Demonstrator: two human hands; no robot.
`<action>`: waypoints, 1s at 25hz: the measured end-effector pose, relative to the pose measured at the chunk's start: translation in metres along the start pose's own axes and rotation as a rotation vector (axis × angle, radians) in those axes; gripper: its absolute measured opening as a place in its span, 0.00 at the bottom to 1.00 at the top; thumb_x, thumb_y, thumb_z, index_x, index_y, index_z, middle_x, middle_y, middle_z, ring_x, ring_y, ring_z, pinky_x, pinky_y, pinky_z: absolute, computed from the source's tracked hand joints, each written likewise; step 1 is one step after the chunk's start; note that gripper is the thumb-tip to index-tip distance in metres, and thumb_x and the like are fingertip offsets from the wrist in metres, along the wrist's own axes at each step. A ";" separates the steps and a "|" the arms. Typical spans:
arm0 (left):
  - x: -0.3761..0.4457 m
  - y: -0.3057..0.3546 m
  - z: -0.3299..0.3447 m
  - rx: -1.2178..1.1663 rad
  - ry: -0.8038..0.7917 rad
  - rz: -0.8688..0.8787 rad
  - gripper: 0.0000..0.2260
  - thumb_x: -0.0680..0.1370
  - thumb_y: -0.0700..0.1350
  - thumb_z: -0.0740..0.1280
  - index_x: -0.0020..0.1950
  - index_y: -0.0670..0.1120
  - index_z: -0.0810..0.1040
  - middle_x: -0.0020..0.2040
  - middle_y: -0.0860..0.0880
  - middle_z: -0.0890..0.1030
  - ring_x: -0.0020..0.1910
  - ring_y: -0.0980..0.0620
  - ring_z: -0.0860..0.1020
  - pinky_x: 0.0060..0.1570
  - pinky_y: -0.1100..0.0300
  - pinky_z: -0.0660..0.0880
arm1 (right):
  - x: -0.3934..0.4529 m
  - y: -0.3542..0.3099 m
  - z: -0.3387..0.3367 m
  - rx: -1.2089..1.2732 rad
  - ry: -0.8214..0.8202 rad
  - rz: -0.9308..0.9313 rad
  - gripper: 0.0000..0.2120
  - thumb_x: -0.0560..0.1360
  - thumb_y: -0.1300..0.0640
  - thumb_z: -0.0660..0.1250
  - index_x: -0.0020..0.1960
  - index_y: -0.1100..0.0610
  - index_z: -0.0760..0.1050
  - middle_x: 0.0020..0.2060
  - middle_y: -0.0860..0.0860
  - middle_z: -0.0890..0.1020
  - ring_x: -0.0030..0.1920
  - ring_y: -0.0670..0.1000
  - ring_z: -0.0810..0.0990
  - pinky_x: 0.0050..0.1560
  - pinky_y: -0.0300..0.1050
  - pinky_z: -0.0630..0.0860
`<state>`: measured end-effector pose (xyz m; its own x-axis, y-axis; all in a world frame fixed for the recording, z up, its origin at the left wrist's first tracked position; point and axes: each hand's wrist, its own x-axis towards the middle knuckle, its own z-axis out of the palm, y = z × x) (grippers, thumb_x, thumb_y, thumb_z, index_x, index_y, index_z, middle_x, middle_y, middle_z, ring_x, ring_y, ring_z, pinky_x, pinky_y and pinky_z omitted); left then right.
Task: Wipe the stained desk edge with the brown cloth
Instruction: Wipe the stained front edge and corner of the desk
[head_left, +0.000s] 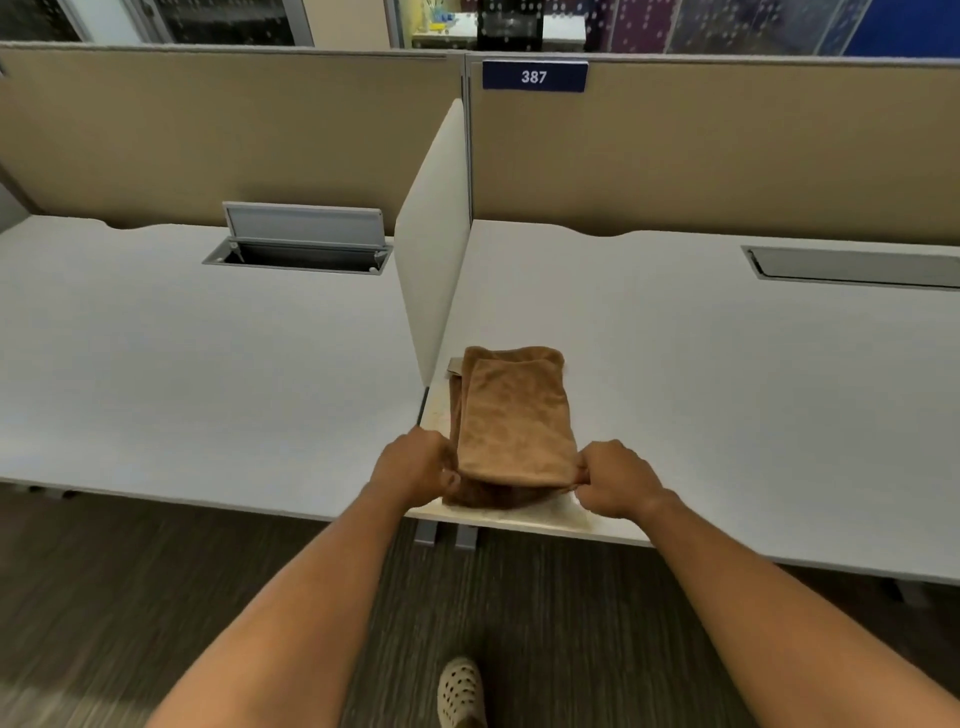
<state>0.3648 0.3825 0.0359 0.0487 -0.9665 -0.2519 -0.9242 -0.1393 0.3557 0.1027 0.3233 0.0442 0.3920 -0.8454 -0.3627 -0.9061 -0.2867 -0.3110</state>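
A folded brown cloth (511, 421) lies on the front left corner of the right-hand desk, beside the white divider. Under and around it the desk edge (524, 517) shows a yellowish stained patch. My left hand (415, 465) pinches the cloth's near left corner. My right hand (615, 483) pinches its near right corner. The near end of the cloth is lifted slightly off the desk and a darker fold hangs beneath it.
A white divider panel (436, 244) stands between the two grey desks. The left desk (182, 374) has an open cable hatch (301, 247); the right desk (727, 389) has a shut hatch (852, 267). Beige partitions with a sign "387" (534, 77) rise behind. Below is carpet and my shoe (460, 693).
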 end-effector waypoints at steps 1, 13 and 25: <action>-0.002 -0.005 0.004 0.005 -0.028 0.004 0.12 0.73 0.50 0.72 0.55 0.49 0.84 0.52 0.50 0.85 0.49 0.50 0.82 0.51 0.53 0.80 | -0.002 -0.001 0.007 -0.030 -0.032 0.000 0.04 0.70 0.59 0.67 0.39 0.53 0.71 0.39 0.52 0.79 0.40 0.55 0.81 0.37 0.45 0.74; 0.030 -0.140 0.058 0.078 0.111 -0.242 0.27 0.83 0.52 0.55 0.81 0.46 0.52 0.81 0.42 0.56 0.78 0.42 0.58 0.73 0.48 0.61 | 0.084 -0.057 0.066 0.085 0.141 0.085 0.41 0.74 0.30 0.59 0.79 0.47 0.52 0.80 0.53 0.55 0.78 0.59 0.58 0.76 0.58 0.56; 0.052 -0.215 0.109 0.118 0.171 -0.195 0.35 0.79 0.64 0.44 0.81 0.46 0.44 0.81 0.45 0.43 0.80 0.47 0.41 0.78 0.48 0.44 | 0.190 -0.076 0.089 -0.001 0.364 0.155 0.30 0.80 0.37 0.50 0.79 0.45 0.54 0.79 0.56 0.58 0.77 0.60 0.58 0.78 0.59 0.54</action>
<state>0.5250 0.3854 -0.1523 0.2834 -0.9478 -0.1460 -0.9284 -0.3094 0.2060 0.2600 0.2251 -0.0794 0.1684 -0.9832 -0.0704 -0.9504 -0.1430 -0.2763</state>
